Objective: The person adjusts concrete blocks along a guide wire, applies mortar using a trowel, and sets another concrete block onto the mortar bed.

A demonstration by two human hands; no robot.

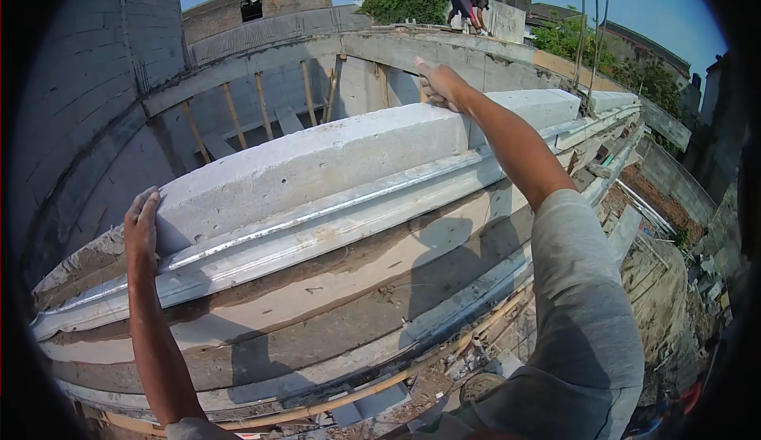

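Note:
A long pale lightweight concrete block (317, 154) lies along a metal channel (333, 226). My left hand (141, 230) grips its left end, fingers up at the top corner and palm against the end face. Near the block's right end, my right hand (444, 87) rests at the top far edge with its fingers curled and one digit sticking up. The undersides of those fingers are hidden. A second pale block (527, 111) sits in line just past the joint on the right.
Below the channel run mortar-smeared boards and a bamboo pole (380, 383), with rubble (468, 361) further down. Upright steel rods (594, 36) rise at the right. Behind the block is a deep recess with timber props (261, 107). Another person (469, 10) bends over the far wall.

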